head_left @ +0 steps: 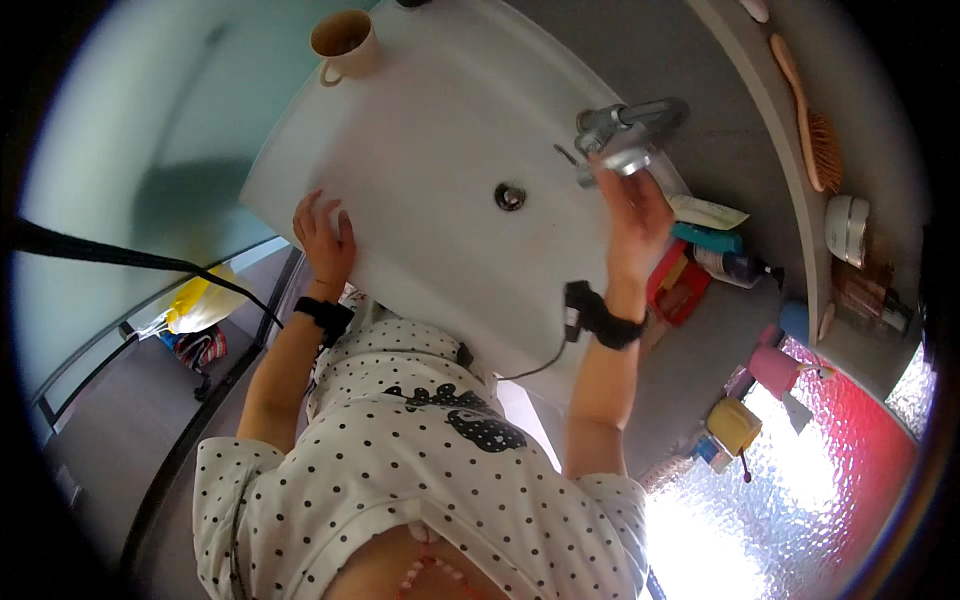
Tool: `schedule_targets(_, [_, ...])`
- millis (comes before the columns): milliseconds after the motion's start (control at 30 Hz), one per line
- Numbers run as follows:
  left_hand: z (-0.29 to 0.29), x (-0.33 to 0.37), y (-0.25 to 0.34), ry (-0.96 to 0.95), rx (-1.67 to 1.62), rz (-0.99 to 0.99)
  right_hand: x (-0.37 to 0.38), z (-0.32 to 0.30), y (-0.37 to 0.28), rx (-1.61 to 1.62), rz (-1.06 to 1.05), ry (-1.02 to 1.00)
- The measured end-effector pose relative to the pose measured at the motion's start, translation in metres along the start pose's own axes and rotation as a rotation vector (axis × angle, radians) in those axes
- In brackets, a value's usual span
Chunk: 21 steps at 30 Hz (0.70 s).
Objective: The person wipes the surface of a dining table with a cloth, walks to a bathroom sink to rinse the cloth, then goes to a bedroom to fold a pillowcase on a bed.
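My left hand (325,240) rests on the near left edge of the white sink (430,190), its fingers apart and nothing in them. At the silver faucet (605,125), on the sink's right side, my right hand (637,215) reaches up. Its fingertips meet a shiny metal part of the faucet. Motion smears these fingers, so their grip cannot be made out. A dark round drain (510,196) lies between the two hands. Toward the far left corner, a beige mug (343,46) stands on the sink, with its handle facing me.
Right of the sink sit a white tube (708,213), a teal item (708,238), a dark bottle (735,268) and a red tray (678,285). A shelf holds a wooden hairbrush (808,120) and a white jar (847,230). A yellow cup (733,427) stands near the bright textured window.
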<state>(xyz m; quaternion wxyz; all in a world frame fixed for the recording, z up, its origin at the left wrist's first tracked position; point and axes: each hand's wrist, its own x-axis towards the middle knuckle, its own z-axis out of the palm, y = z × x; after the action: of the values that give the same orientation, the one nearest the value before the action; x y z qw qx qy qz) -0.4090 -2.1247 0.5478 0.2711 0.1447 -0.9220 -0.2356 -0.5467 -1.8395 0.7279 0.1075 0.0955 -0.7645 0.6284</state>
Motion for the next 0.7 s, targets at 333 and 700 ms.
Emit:
schedule_targets(333, [0.016, 0.024, 0.003, -0.018, -0.049, 0.022, 0.049, 0.051, 0.007, -0.124, -0.008, 0.103])
schedule_targets(700, [0.033, 0.031, -0.005, -0.01, -0.032, 0.05, 0.014, -0.105, 0.018, -0.354, 0.205, -0.014])
